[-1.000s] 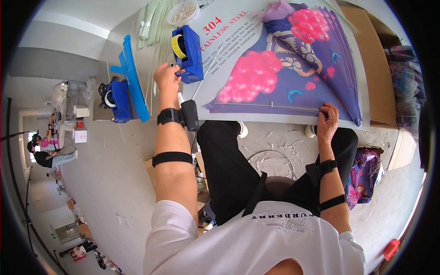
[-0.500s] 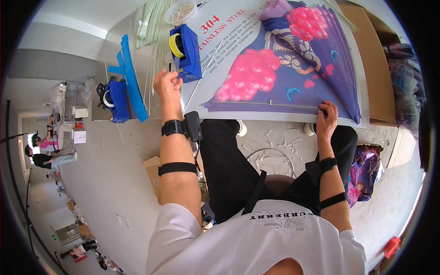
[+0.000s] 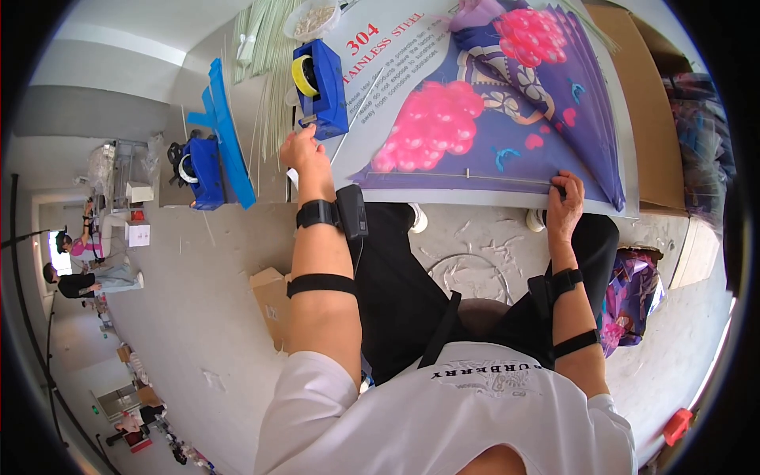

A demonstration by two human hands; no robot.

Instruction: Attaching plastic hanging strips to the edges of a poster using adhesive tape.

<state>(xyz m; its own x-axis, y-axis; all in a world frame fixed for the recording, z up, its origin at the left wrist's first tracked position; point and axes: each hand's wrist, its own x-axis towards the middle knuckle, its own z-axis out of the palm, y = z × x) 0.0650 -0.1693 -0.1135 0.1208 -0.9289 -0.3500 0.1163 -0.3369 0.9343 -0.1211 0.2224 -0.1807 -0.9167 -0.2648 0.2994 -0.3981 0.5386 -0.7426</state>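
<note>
On the table lies a stack of purple printed fabric sheets with pink balloon-like clusters. A thin pale rod runs along the near edge, with a small light piece standing across it. My right hand is closed at the rod's right end, fingertips curled on it and the fabric edge; a small dark thing shows at the fingers. At the front of a blue tape dispenser holding a yellow roll, my left hand pinches the tape end, partly hidden by the fingers.
Left of the table's middle stand a blue plastic strip and a second blue tape dispenser. Pale thin rods and a bowl of small pieces lie at the back. A cardboard box adjoins the table's right side.
My left hand has shifted slightly right and closer against the dispenser's front, its forearm moving right too. My right hand stays at the rod's end.
</note>
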